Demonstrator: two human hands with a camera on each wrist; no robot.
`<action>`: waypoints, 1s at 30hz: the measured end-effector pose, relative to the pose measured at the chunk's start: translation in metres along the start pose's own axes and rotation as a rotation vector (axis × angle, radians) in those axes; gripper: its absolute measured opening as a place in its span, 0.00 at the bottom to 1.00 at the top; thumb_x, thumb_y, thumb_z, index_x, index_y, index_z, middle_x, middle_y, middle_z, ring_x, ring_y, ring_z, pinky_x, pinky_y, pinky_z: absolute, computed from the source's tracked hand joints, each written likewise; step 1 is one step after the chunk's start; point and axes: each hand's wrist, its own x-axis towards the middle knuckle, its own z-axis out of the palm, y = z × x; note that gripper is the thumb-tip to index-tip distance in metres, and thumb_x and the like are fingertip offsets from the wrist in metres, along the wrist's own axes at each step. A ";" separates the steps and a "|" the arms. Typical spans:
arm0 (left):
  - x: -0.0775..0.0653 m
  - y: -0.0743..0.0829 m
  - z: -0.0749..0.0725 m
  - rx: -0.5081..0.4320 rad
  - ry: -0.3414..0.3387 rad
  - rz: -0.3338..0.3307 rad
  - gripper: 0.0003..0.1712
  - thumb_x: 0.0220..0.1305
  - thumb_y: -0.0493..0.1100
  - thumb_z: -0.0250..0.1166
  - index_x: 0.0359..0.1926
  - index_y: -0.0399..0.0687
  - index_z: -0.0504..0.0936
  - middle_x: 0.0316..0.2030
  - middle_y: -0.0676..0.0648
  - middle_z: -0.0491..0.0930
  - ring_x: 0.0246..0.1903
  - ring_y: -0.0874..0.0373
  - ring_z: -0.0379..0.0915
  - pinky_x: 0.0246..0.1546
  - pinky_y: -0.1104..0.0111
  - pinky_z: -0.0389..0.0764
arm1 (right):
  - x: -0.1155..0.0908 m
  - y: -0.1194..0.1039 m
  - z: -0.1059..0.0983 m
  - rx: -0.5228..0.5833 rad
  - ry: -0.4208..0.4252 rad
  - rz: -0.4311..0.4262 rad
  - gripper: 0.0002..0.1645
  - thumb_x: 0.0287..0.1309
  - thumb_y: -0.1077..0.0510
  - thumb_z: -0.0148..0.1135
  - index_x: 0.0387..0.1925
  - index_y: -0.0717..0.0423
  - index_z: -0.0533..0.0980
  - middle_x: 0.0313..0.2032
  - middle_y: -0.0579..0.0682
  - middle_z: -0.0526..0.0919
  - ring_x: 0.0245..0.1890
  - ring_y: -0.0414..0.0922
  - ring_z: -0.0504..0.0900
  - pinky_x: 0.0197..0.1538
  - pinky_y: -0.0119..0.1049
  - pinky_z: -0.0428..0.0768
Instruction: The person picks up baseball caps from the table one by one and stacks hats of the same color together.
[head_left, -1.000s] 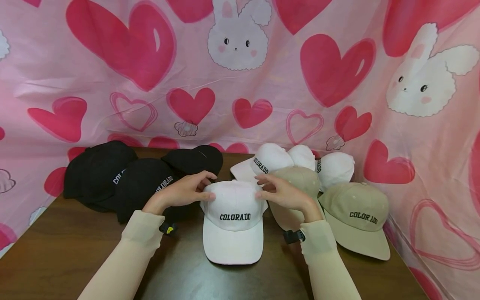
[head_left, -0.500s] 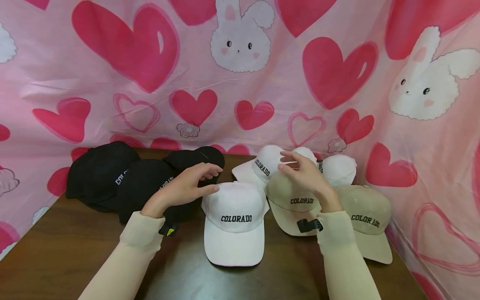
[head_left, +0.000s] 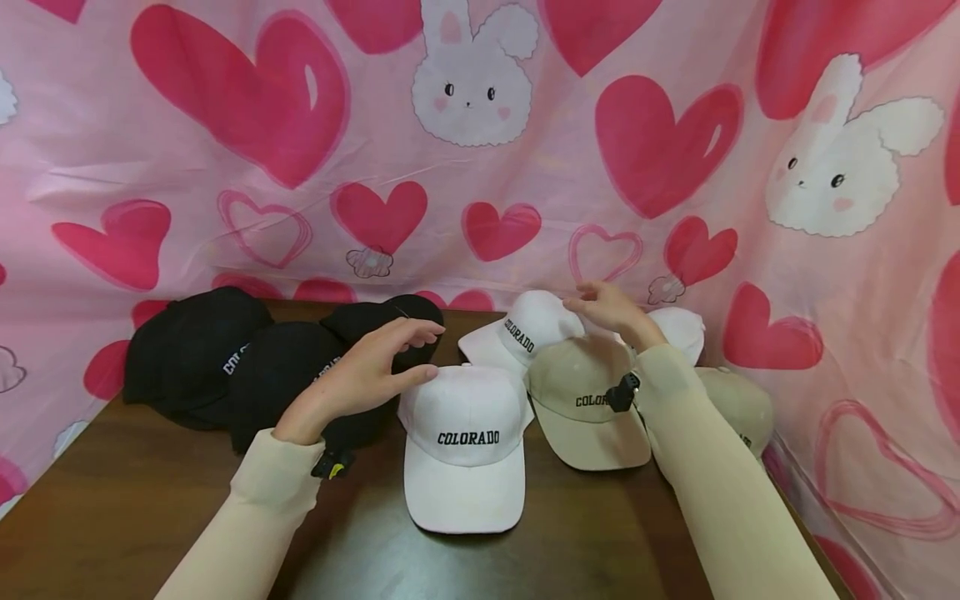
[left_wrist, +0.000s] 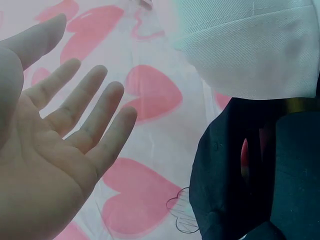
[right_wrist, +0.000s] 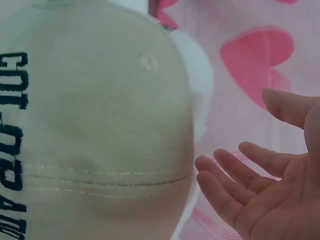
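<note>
A white cap lettered COLORADO sits upright at the table's middle, brim toward me. My left hand hovers at its upper left, fingers relaxed, thumb near the crown; in the left wrist view that hand is spread and holds nothing. My right hand reaches over the white caps at the back right, above and behind a beige cap. In the right wrist view the right hand has loose fingers beside the beige crown. A white cap lies just left of the right hand.
Black caps are heaped at the left of the wooden table. Another white cap and a second beige cap lie at the right, partly behind my right sleeve. A pink heart-print cloth hangs behind.
My right hand has left the middle white cap and moved right and back, over the caps there. The left hand has lifted slightly from the white cap's crown, staying near it.
</note>
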 end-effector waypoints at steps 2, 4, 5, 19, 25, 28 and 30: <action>0.000 -0.001 0.000 0.000 0.001 -0.001 0.32 0.59 0.51 0.69 0.63 0.56 0.68 0.53 0.53 0.72 0.53 0.56 0.68 0.56 0.57 0.72 | 0.005 0.001 0.002 -0.002 -0.015 0.021 0.38 0.67 0.45 0.54 0.67 0.64 0.57 0.61 0.64 0.67 0.62 0.57 0.63 0.64 0.54 0.62; 0.000 -0.001 0.000 -0.002 0.000 0.000 0.32 0.59 0.51 0.69 0.63 0.57 0.67 0.53 0.53 0.72 0.53 0.56 0.68 0.56 0.58 0.72 | 0.009 0.001 0.004 0.005 -0.023 0.045 0.37 0.67 0.45 0.54 0.66 0.65 0.60 0.61 0.63 0.67 0.61 0.56 0.65 0.63 0.53 0.63; 0.000 -0.001 0.000 -0.005 -0.001 0.001 0.32 0.59 0.51 0.68 0.63 0.56 0.67 0.53 0.53 0.72 0.53 0.55 0.68 0.56 0.57 0.72 | 0.011 0.001 0.006 0.007 -0.031 0.061 0.35 0.67 0.45 0.54 0.64 0.65 0.62 0.60 0.62 0.69 0.59 0.56 0.66 0.62 0.52 0.65; 0.001 -0.010 0.002 -0.033 -0.017 -0.031 0.32 0.60 0.51 0.67 0.63 0.55 0.67 0.54 0.50 0.72 0.53 0.55 0.68 0.56 0.56 0.71 | 0.028 0.017 0.030 0.159 -0.074 0.211 0.21 0.59 0.44 0.64 0.40 0.58 0.77 0.28 0.48 0.68 0.35 0.47 0.70 0.38 0.36 0.72; 0.001 -0.013 0.003 -0.048 -0.009 -0.036 0.32 0.61 0.50 0.67 0.63 0.53 0.67 0.52 0.53 0.72 0.52 0.54 0.68 0.55 0.54 0.71 | 0.034 0.015 0.030 0.430 -0.080 0.158 0.32 0.61 0.50 0.63 0.63 0.55 0.67 0.55 0.53 0.74 0.50 0.50 0.75 0.52 0.44 0.76; 0.001 -0.015 0.003 -0.054 0.005 -0.027 0.31 0.61 0.49 0.67 0.64 0.54 0.66 0.53 0.52 0.72 0.53 0.53 0.68 0.55 0.54 0.71 | 0.035 0.003 0.029 0.434 -0.020 0.073 0.30 0.62 0.52 0.63 0.62 0.59 0.66 0.56 0.57 0.73 0.53 0.51 0.73 0.56 0.48 0.73; 0.001 -0.016 0.003 -0.058 0.026 -0.017 0.31 0.62 0.49 0.66 0.64 0.54 0.66 0.54 0.51 0.72 0.53 0.53 0.68 0.55 0.54 0.71 | 0.035 -0.008 0.028 0.409 0.033 0.007 0.28 0.62 0.53 0.63 0.59 0.60 0.68 0.54 0.58 0.75 0.52 0.51 0.73 0.57 0.49 0.72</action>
